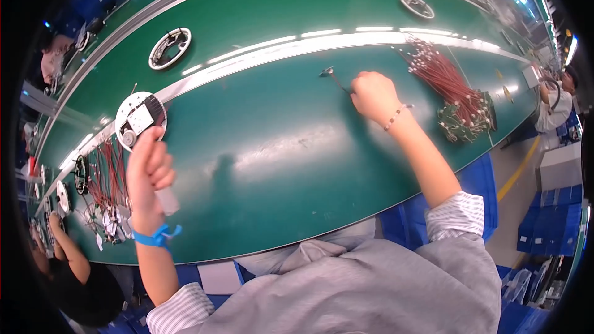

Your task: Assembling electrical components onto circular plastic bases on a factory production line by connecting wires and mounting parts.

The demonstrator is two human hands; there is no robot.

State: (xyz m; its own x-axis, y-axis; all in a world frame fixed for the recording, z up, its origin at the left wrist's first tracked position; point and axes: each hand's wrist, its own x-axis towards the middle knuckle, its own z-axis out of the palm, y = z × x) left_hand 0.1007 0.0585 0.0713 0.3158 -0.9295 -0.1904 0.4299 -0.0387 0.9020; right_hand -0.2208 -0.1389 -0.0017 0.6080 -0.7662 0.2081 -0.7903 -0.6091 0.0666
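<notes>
Though fingers hide much, left hand (pixel 148 164) gripping round part (pixel 140 118), right hand (pixel 373 96) pinching wire (pixel 335 78).

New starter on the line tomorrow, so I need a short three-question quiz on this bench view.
1. True or false: the left hand holds a round white disc-shaped part.
2. What does the right hand grip? A) a thin dark tool B) a blue bin C) a cup
3. Fill in: the bundle of red wires lies to the person's ____ of the right hand.

Key: 1 true; 2 A; 3 right.
</notes>
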